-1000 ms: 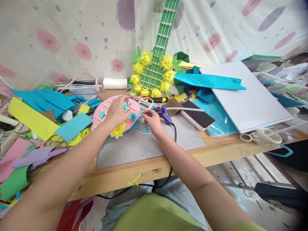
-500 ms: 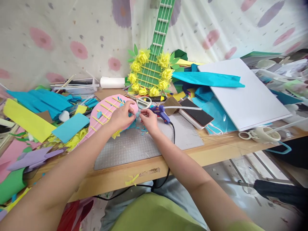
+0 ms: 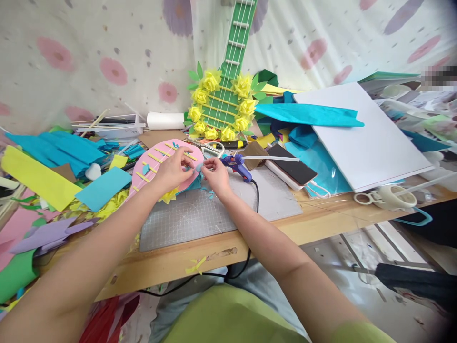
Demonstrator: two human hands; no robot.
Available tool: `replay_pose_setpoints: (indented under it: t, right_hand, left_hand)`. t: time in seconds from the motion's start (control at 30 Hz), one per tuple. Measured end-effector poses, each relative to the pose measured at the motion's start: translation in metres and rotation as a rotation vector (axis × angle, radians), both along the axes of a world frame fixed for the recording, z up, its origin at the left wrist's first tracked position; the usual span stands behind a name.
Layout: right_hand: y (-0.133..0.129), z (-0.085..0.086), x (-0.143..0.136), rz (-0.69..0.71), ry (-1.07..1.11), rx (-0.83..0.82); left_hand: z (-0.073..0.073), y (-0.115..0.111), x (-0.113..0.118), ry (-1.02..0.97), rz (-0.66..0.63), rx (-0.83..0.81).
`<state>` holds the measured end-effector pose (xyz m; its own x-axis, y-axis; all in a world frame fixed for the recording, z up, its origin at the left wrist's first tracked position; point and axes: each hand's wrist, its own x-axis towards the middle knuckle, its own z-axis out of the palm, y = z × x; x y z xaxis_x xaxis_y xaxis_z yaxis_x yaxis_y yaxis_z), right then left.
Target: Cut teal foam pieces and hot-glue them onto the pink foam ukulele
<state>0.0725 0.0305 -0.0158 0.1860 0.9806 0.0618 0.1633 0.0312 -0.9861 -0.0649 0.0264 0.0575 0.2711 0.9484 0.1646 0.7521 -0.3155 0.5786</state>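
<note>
A small light-blue paper piece [image 3: 199, 167] is held between my two hands, above the right end of a pink guitar-shaped paper craft [image 3: 166, 148]. My left hand [image 3: 173, 170] hovers over the craft, its fingers curled and the fingertips at the piece's left side. From the right, my right hand [image 3: 216, 176] pinches the piece between thumb and forefinger. Yellow strips, white strings and small blue bits lie on the pink craft, and a yellow paper flower [image 3: 169, 196] shows at its lower edge. Part of the craft is hidden under my left hand and forearm.
A purple glue gun [image 3: 238, 166] rests right of my hand on the grey cutting mat [image 3: 178, 228]. Scissors [image 3: 213, 149] lie behind. A green paper guitar [image 3: 223, 102] with yellow flowers leans against the curtain. A phone [image 3: 292, 164] and white board [image 3: 357, 138] are at right.
Both hands have shifted slightly left with the blue piece. My left forefinger has lifted a little from the piece, and the view has tilted slightly.
</note>
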Motion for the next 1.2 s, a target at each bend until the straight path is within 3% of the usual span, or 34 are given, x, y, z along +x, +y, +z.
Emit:
replay_pose_setpoints:
  t: [0.8,1.1,1.2]
  right_hand:
    - [-0.0056,0.0053,-0.0025,-0.008,-0.064,-0.012]
    - [-0.0081,0.0081,-0.0021,0.082,0.027,-0.005]
    - [-0.0075,0.0077,0.0017,0.112,-0.04,0.035]
  left_hand:
    - [-0.0011,0.0002,-0.0021,0.004,-0.027,-0.021]
    - [-0.0032,0.0038,-0.0043,0.011,-0.041,-0.024]
    - [-0.0042,0.005,-0.0051,-0.002,-0.056,-0.024]
